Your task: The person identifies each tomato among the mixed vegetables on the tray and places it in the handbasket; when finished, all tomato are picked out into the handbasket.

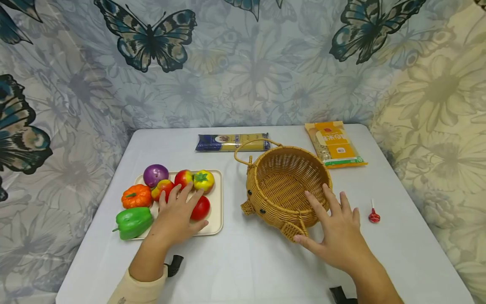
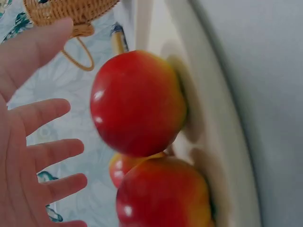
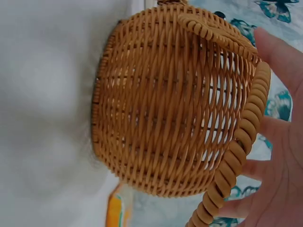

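Note:
With its fingers spread, my left hand (image 1: 176, 219) hovers over a cream tray (image 1: 216, 202) of fruit and vegetables. Under and around it are a red tomato (image 1: 200, 208), red-and-yellow fruits (image 1: 184, 178), a yellow-green fruit (image 1: 203, 180), a purple round one (image 1: 155, 175), an orange pumpkin (image 1: 136, 196) and a green bell pepper (image 1: 133, 223). In the left wrist view, the palm faces a red fruit (image 2: 137, 104), apart from it. My right hand (image 1: 339, 232), fingers spread, is at the near right side of a wicker basket (image 1: 255, 185), fingertips right at the rim. Its woven handle (image 3: 236, 146) crosses before the palm.
Behind the basket lies a blue-and-yellow pasta packet (image 1: 235, 142). An orange grain bag (image 1: 336, 144) lies at the back right, and a red lollipop (image 1: 373, 216) to the right of my right hand. Patterned cloth (image 1: 258, 84) hangs behind the white table (image 1: 243, 270).

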A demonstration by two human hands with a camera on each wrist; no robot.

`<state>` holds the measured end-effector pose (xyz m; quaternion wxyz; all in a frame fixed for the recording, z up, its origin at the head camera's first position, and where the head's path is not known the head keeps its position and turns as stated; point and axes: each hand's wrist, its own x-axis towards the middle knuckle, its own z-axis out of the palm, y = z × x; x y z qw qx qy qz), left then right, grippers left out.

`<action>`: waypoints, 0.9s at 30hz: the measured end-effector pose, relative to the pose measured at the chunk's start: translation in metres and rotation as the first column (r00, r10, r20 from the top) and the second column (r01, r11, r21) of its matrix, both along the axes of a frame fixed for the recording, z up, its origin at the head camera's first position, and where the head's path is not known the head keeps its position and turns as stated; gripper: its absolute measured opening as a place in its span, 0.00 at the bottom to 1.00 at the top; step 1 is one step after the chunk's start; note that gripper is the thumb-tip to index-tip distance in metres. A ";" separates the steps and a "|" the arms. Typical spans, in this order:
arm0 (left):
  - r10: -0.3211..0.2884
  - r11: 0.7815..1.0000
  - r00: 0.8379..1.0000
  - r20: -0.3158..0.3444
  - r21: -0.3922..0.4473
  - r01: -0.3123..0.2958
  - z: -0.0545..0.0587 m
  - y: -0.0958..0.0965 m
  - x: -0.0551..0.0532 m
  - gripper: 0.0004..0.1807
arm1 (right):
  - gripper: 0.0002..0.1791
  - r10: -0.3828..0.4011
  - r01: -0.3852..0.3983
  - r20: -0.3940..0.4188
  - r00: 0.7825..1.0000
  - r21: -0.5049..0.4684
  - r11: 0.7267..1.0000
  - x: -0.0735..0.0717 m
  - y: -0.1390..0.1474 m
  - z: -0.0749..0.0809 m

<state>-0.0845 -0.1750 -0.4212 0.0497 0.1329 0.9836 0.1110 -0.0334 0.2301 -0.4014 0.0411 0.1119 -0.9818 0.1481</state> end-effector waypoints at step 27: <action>-0.076 0.997 0.996 0.043 -0.030 0.077 -0.018 0.017 -0.009 0.36 | 0.49 0.004 -0.021 -0.160 0.987 -0.107 0.994 0.007 -0.003 -0.011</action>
